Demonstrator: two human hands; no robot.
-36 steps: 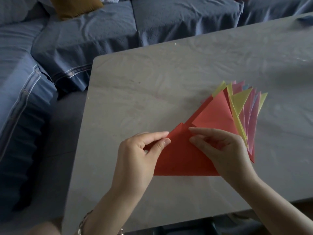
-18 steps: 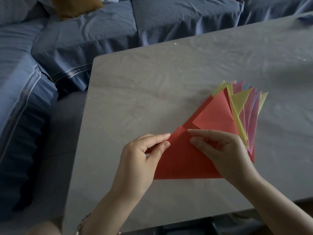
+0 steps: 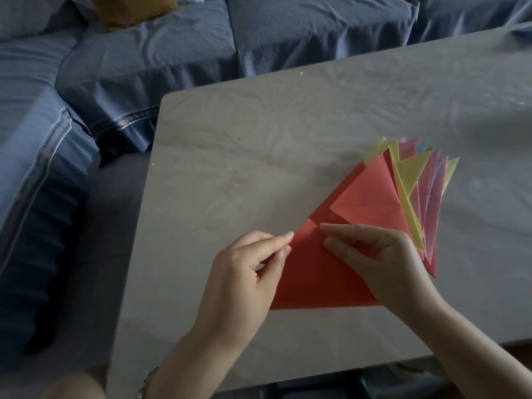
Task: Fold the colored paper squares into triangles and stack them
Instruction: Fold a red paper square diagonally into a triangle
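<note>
A red paper triangle (image 3: 313, 280) lies on the grey table (image 3: 259, 156), partly over a fanned stack of folded triangles (image 3: 414, 191) in red, yellow, pink and pale blue. My left hand (image 3: 247, 272) pinches the red triangle's left edge between thumb and forefinger. My right hand (image 3: 374, 260) pinches the same sheet near its upper corner, its palm covering the triangle's right part and the lower stack.
A blue sofa (image 3: 172, 53) wraps around the table's far and left sides, with a mustard cushion (image 3: 129, 10) at the top. The table's left edge and rounded corner (image 3: 165, 96) are close to the sofa.
Both hands with the red triangle have slid slightly toward me and downward; their pinching holds look unchanged. The stack has not moved.
</note>
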